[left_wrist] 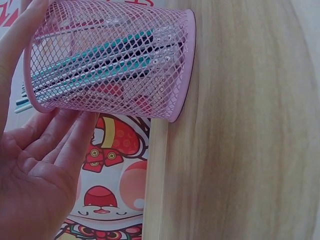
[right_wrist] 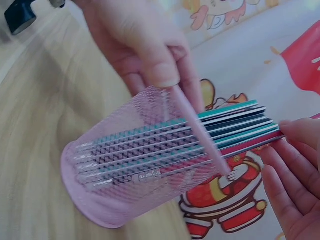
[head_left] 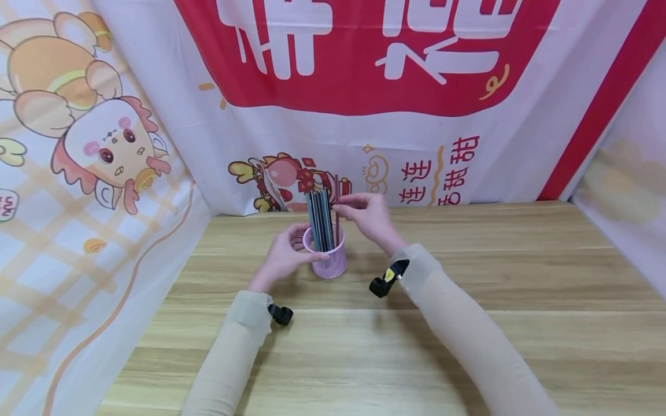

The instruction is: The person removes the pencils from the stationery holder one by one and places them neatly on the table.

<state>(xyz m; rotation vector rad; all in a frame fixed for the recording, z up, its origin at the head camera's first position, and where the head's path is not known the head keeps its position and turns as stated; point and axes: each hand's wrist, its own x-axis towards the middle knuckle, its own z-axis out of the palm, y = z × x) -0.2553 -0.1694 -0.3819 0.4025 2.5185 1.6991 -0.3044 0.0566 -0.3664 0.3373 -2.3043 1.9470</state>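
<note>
I've got a pink mesh cup [head_left: 330, 266] upright on the wooden tabletop [head_left: 333, 358], left hand [head_left: 286, 251] gripping its rim, teal, black and white pencils [head_left: 319, 219] bunched inside, right hand [head_left: 370, 218] pinching one dark-red pencil [head_left: 336, 188], lower end inside the cup.

A wood-grained table [head_left: 333, 352] meets a red-and-white printed back drape [head_left: 359, 110] and a cartoon-patterned left drape [head_left: 73, 190].

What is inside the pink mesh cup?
The pink mesh cup holds a bundle of pencils, plus a reddish pencil the right hand pinches. Overlap hides the exact count.
</note>
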